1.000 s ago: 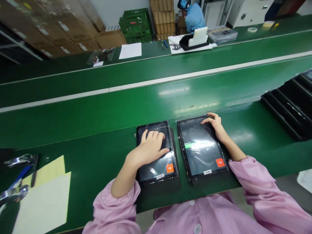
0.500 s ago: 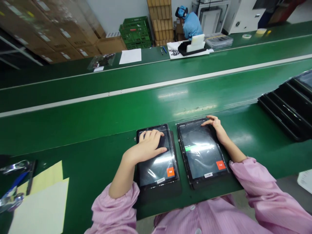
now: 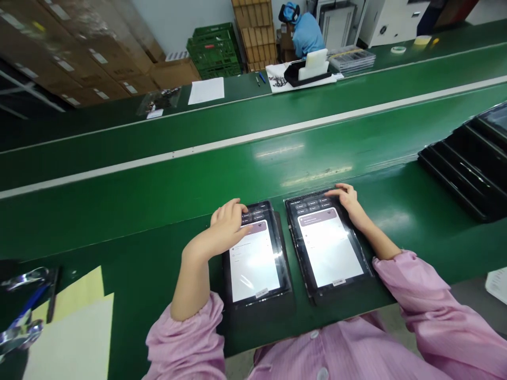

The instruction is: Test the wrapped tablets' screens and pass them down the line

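Note:
Two tablets lie face up side by side on the green bench, each showing a white panel below a dark strip of buttons. Over the upper left of the left tablet (image 3: 257,269) rests my left hand (image 3: 225,228), its fingers stretched toward the top edge and its thumb apart. At the top right corner of the right tablet (image 3: 332,248) is my right hand (image 3: 345,199), with a fingertip on or just above the screen. Neither hand grips anything. Part of the left tablet's upper left corner is hidden under my hand.
A stack of black tablets (image 3: 463,163) stands at the right. Yellowish paper sheets (image 3: 75,338) and metal clips (image 3: 24,335) lie at the lower left. Beyond the long green belt (image 3: 178,184), a person in blue (image 3: 307,34) bends near cardboard boxes.
Both screens have switched from dark pages with red "Fail" boxes to white panels with buttons on top. My left hand has moved left and up; my right hand has barely shifted.

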{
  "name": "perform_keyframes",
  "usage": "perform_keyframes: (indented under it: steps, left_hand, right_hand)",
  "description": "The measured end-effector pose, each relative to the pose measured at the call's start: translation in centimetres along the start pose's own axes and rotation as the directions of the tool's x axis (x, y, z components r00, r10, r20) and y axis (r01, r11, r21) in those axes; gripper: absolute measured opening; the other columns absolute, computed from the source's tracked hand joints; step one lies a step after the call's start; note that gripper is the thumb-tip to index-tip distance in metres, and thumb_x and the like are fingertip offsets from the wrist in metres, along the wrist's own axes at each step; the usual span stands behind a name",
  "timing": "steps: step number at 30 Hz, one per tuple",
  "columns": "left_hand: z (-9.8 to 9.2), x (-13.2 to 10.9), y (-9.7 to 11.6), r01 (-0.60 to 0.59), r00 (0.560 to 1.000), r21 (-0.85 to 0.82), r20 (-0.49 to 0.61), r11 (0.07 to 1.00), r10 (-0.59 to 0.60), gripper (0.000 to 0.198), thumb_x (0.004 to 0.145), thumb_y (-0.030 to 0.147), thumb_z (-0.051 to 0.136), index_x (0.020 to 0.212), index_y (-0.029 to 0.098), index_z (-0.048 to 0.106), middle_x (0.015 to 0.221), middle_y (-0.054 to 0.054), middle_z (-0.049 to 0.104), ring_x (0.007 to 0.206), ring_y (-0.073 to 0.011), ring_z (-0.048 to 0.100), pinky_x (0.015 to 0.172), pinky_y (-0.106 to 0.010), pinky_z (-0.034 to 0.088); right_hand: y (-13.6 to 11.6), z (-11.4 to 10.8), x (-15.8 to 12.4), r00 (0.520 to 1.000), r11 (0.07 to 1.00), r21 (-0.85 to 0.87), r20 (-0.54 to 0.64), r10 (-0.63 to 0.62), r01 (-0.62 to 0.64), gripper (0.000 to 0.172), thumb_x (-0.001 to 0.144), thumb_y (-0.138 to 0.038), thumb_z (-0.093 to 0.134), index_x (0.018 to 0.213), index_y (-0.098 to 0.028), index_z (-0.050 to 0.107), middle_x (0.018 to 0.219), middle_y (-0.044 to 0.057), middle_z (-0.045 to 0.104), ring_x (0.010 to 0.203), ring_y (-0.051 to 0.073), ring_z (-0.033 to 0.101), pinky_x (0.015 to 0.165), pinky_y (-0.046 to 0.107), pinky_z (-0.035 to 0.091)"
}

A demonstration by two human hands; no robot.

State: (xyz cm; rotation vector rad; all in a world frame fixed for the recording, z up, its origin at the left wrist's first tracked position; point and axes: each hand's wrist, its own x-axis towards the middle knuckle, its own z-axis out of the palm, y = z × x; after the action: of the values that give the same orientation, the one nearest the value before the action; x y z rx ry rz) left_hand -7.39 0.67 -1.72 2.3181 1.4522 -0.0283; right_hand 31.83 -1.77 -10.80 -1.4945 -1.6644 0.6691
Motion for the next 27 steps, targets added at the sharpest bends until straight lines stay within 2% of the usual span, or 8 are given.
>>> perform_keyframes:
  steps: [3, 5, 7, 10, 13, 18, 23, 27]
  left_hand:
    - [-0.6, 1.2, 0.2, 0.008, 0.999, -0.094, 0.048, 0.995, -0.003, 0.050, 0.090, 0.065, 0.039, 0.110, 0.020, 0.051, 0.130, -0.017, 0.056, 0.131, -0.0366, 0.049, 0.101, -0.052, 0.045]
    - [-0.6, 2.7, 0.8, 0.019, 0.995, -0.137, 0.096, 0.990, -0.006, 0.049, 0.093, 0.061, 0.037, 0.116, 0.020, 0.050, 0.123, -0.017, 0.062, 0.115, -0.0339, 0.061, 0.089, -0.046, 0.052]
    - [-0.4, 4.4, 1.5, 0.021, 0.995, -0.108, 0.098, 0.994, -0.011, 0.050, 0.095, 0.053, 0.034, 0.126, 0.017, 0.048, 0.127, -0.018, 0.063, 0.111, -0.0333, 0.064, 0.087, -0.045, 0.052]
    - [0.2, 6.4, 2.6, -0.016, 0.998, 0.033, 0.065, 0.999, 0.014, 0.051, 0.095, 0.045, 0.030, 0.128, 0.014, 0.055, 0.131, -0.020, 0.062, 0.119, -0.0352, 0.060, 0.097, -0.048, 0.047]
    - [0.9, 7.2, 3.3, -0.072, 0.997, 0.139, 0.049, 0.988, 0.066, 0.050, 0.096, 0.040, 0.027, 0.114, 0.016, 0.066, 0.117, -0.018, 0.066, 0.111, -0.0346, 0.062, 0.094, -0.048, 0.048]
    - [1.1, 6.9, 3.9, -0.184, 0.983, 0.256, 0.047, 0.949, 0.177, 0.045, 0.094, 0.028, 0.024, 0.106, 0.016, 0.066, 0.105, -0.019, 0.064, 0.108, -0.0362, 0.059, 0.072, -0.044, 0.052]
    - [-0.5, 6.5, 4.0, 0.015, 0.999, 0.078, -0.049, 0.997, -0.011, 0.049, 0.099, 0.045, 0.017, 0.088, 0.022, 0.059, 0.094, -0.010, 0.061, 0.090, -0.0272, 0.062, 0.075, -0.041, 0.053]
    - [-1.3, 6.5, 3.8, 0.062, 0.997, -0.076, -0.039, 0.995, -0.065, 0.060, 0.098, 0.052, 0.012, 0.091, 0.020, 0.062, 0.104, -0.012, 0.063, 0.100, -0.0263, 0.063, 0.089, -0.041, 0.053]
  right_hand:
    - [0.2, 0.3, 0.4, 0.997, 0.994, 0.078, -0.017, 0.075, -0.073, 0.065, 0.099, -0.070, 0.015, 0.135, -0.037, 0.057, 0.131, 0.006, 0.052, 0.126, 0.030, 0.045, 0.111, 0.053, 0.034]
    - [0.0, 0.7, 1.1, 0.986, 0.984, 0.073, -0.029, 0.164, -0.161, 0.061, 0.099, -0.066, 0.016, 0.141, -0.039, 0.050, 0.130, 0.005, 0.055, 0.122, 0.031, 0.048, 0.108, 0.056, 0.035]
    - [-0.6, 0.9, 2.2, 0.966, 0.966, 0.011, -0.024, 0.257, -0.256, 0.059, 0.098, -0.064, 0.020, 0.141, -0.038, 0.051, 0.125, 0.006, 0.060, 0.119, 0.033, 0.049, 0.105, 0.059, 0.035]
    - [-1.9, 1.1, 4.3, 0.938, 0.937, -0.087, 0.044, 0.344, -0.339, 0.058, 0.099, -0.057, 0.019, 0.127, -0.033, 0.064, 0.113, 0.006, 0.065, 0.114, 0.034, 0.051, 0.104, 0.060, 0.034]
    - [-2.9, 0.8, 6.2, 0.919, 0.923, -0.180, 0.140, 0.367, -0.341, 0.060, 0.100, -0.052, 0.018, 0.103, -0.030, 0.074, 0.108, 0.005, 0.066, 0.112, 0.034, 0.052, 0.106, 0.058, 0.031]
    - [-3.8, 0.2, 7.6, 0.885, 0.914, -0.260, 0.270, 0.379, -0.311, 0.057, 0.102, -0.046, 0.024, 0.079, -0.024, 0.071, 0.106, 0.008, 0.066, 0.110, 0.034, 0.054, 0.104, 0.054, 0.035]
    - [-3.7, -0.7, 7.8, 0.876, 0.937, -0.217, 0.346, 0.335, -0.273, 0.048, 0.101, -0.045, 0.035, 0.078, -0.022, 0.071, 0.098, 0.008, 0.067, 0.106, 0.031, 0.057, 0.102, 0.045, 0.038]
    - [-3.3, -1.7, 8.0, 0.869, 0.963, -0.115, 0.416, 0.268, -0.242, 0.040, 0.099, -0.042, 0.043, 0.080, -0.017, 0.068, 0.097, 0.007, 0.068, 0.100, 0.026, 0.060, 0.097, 0.035, 0.042]
